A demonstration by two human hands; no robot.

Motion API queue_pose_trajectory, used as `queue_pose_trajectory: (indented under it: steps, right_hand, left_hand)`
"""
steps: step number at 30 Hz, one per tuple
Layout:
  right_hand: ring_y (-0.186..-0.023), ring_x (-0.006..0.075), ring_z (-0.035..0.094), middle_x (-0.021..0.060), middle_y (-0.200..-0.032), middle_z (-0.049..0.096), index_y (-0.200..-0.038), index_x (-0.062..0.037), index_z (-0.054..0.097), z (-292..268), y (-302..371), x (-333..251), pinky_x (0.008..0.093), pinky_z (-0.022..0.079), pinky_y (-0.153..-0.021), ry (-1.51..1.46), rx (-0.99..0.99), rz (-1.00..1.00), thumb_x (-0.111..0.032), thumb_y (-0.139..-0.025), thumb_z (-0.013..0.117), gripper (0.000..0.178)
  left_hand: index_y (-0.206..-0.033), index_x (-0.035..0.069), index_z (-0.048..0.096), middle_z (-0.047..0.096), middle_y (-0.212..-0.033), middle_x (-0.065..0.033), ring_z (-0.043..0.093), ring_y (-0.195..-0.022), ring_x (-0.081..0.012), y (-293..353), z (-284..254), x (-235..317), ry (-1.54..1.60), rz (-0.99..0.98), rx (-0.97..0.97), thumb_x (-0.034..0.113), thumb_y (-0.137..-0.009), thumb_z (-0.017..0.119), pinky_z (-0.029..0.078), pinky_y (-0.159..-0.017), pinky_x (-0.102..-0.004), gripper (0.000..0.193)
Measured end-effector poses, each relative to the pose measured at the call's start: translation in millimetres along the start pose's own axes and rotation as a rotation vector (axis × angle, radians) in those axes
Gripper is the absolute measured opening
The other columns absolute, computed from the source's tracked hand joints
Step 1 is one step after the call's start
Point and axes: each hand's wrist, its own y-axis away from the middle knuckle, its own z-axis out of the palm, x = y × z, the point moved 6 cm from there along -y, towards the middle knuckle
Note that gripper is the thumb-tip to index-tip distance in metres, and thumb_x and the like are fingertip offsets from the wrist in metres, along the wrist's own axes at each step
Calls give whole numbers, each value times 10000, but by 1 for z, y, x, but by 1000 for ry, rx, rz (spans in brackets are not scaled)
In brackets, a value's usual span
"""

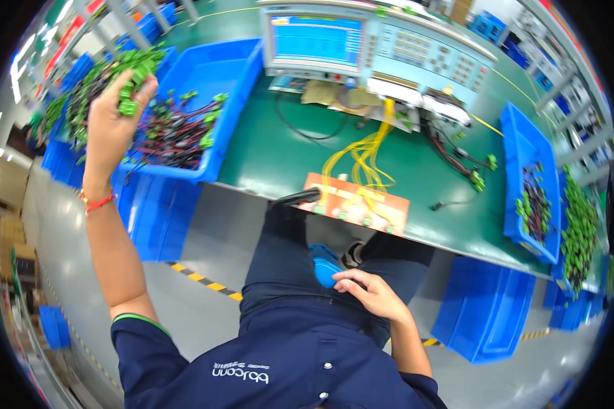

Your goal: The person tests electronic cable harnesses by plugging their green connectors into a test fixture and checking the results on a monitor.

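Left hand [111,117] at blue tray [211,65]: fingers pinch green connectors [127,108], presumably light, stiff; grasp by sides. Right hand [376,297]: finger closure cannot be determined.

It's a factory workshop, and electronics by the look of it! Just look at that green tabletop [252,150]: a bench instrument [426,51], all screen and buttons, stands back from the near edge, and yellow cables [388,123] run from below its front to an orange board [344,194] right at that edge. Blue bins [215,58] with green-plugged leads [177,136] sit toward both ends. Below the near edge, crates [484,307], and black-and-yellow hazard tape [208,281] across a grey floor [218,238]!
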Motion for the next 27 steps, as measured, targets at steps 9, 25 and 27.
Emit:
queue_pose_trajectory:
  steps: [9, 25, 27]
  right_hand:
    - [-849, 130, 637, 70, -920, 674, -1091, 26, 651, -138, 86, -74, 261, 485, -783, 121, 650, -238, -186, -983, 546, 260]
    - [-1096, 402, 582, 209, -1195, 614, -1276, -79, 567, -506, 151, -54, 478, 449, -954, 1173, 1440, 104, -308, -904, 586, 437]
    - [-1138, 389, 562, 205, -1230, 591, -1270, -98, 578, -524, 150, -34, 475, 437, -969, 1081, 1401, 259, -330, -883, 603, 452]
  left_hand:
    - [-1265, -52, 527, 601, -1178, -189, 577, -1090, -271, 54, 154, -103, 216, -329, -419, 388, -900, 667, 420, -959, -349, 588]
    - [-1251, 24, 581, 598, -1196, -127, 551, -1117, -232, 65, 125, -73, 193, -257, -94, 204, -960, 595, 414, -986, -342, 343]
    - [-1216, 22, 605, 603, -1180, -138, 558, -1075, -261, 64, 128, -67, 79, -221, -95, 224, -958, 598, 422, -958, -361, 328]
